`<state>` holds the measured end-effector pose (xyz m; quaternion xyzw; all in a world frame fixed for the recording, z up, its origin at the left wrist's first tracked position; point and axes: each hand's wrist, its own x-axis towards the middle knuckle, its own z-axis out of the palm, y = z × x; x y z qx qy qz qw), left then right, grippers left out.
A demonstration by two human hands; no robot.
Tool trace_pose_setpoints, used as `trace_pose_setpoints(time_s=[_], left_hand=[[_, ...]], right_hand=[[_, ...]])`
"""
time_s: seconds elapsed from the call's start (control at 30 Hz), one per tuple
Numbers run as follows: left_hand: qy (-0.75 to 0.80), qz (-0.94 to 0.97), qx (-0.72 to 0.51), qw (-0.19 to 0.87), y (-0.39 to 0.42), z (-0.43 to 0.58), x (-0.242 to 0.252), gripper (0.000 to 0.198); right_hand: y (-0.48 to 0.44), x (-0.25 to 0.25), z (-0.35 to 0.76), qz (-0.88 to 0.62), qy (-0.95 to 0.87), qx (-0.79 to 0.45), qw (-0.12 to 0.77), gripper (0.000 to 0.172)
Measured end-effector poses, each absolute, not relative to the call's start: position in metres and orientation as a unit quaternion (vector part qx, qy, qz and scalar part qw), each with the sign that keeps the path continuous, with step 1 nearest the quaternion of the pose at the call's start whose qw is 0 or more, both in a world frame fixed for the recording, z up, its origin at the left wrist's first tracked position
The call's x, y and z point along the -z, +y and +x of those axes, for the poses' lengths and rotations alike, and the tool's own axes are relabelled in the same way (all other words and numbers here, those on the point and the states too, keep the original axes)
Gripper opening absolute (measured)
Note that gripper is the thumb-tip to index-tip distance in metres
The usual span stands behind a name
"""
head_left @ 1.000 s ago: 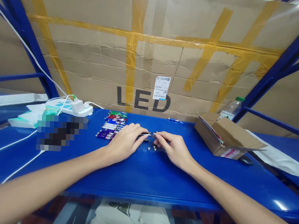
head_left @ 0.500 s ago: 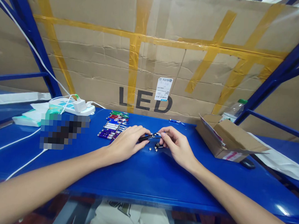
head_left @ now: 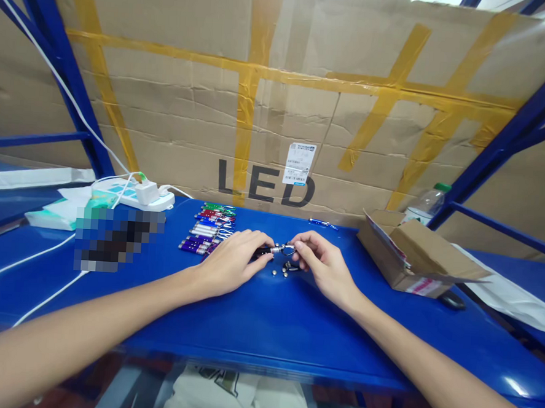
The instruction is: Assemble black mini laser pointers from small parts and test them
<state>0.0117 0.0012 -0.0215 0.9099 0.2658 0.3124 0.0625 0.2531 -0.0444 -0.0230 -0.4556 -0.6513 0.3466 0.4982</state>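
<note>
Blk pen (head_left: 264, 251) w/ silver end (head_left: 276, 250); blu tbl (head_left: 256, 320); brn carton (head_left: 185, 118) w/ yel tape (head_left: 246, 116).

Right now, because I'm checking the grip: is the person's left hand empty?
No, the left hand holds a black pen-like tube between its thumb and fingers.

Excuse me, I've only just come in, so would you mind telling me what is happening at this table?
A person is working with a black tube. The left hand grips its body, while the right hand pinches what looks like a small clip at its silver end. Small silver pieces lie just below on the table. Coloured tubes lie beyond the left hand, and an open box stands to the right.
</note>
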Motion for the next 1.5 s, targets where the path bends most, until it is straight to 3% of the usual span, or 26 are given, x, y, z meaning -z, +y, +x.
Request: trace_pose_setpoints(time_s=[0.5, 1.5], left_hand=[[0.268, 0.912, -0.308, 0.039, 0.0006, 0.0128, 0.023, 0.025], [0.272, 0.912, -0.294, 0.086, 0.0005, 0.012, 0.0196, 0.018]], right_hand=[[-0.0456, 0.0197, 0.2537, -0.451, -0.671, -0.361, 0.464, 0.044], [-0.047, 0.0199, 0.2515, -0.437, -0.665, -0.4, 0.456, 0.043]])
